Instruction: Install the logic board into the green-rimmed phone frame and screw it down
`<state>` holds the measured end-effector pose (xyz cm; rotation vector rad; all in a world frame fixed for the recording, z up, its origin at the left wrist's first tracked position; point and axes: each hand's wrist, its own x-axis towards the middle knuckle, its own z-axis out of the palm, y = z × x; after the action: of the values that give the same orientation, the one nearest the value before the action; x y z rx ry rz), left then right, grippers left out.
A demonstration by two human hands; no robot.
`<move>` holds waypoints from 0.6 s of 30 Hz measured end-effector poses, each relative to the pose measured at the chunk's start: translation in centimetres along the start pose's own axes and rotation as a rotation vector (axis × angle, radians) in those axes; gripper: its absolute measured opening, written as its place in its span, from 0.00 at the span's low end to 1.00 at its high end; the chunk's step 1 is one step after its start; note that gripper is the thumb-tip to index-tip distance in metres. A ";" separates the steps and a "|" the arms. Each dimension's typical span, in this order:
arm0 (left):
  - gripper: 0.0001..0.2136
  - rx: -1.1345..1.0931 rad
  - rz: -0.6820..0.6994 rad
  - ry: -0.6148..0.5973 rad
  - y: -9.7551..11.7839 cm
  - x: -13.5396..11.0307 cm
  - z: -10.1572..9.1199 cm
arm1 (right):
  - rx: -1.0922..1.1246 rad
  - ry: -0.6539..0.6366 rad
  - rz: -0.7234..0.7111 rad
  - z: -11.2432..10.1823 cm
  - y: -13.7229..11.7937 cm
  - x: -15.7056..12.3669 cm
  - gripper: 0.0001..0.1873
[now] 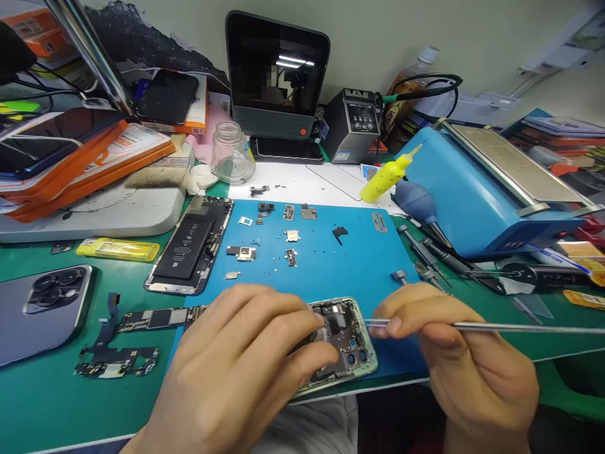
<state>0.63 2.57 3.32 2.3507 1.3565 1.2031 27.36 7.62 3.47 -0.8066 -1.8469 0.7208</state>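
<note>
Blue matting [326, 277] carries the opened phone frame [339, 343], set at the near edge, presumably for easy reach. The left hand [241, 359] arches over the frame's left part, probably to steady it (its own fingers hide whether it truly grips). The right hand [472, 353] pinches a thin metal tool [520, 328] near its tip, likely for fine control; the tip points at the frame's right edge, contact unclear. Beyond, small metal parts [292, 236] lie spaced out, perhaps to avoid mixing. Leftward on the green table [94, 410] rests a phone with bared battery [182, 249].
</note>
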 end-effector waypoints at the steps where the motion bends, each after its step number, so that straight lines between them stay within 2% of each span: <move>1: 0.08 0.051 0.028 -0.049 0.0 0.0 0.2 | -0.034 -0.010 0.017 -0.7 0.2 -0.1 0.14; 5: 0.15 0.222 0.148 -0.176 0.3 0.2 1.7 | -0.115 -0.089 0.056 -2.1 0.8 -0.3 0.13; 10: 0.15 0.253 0.194 -0.271 0.7 0.4 3.5 | -0.168 -0.158 0.056 -2.1 1.3 -0.2 0.13; 15: 0.17 0.262 0.193 -0.339 0.3 0.1 3.9 | -0.169 -0.207 0.066 -2.4 1.5 -0.2 0.13; 18: 0.18 0.277 0.220 -0.339 -0.1 -0.1 4.0 | -0.159 -0.231 0.077 -2.5 1.5 -0.3 0.12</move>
<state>3.39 3.45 0.53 2.7956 1.2396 0.6456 30.04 8.66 3.07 -0.9330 -2.1110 0.7487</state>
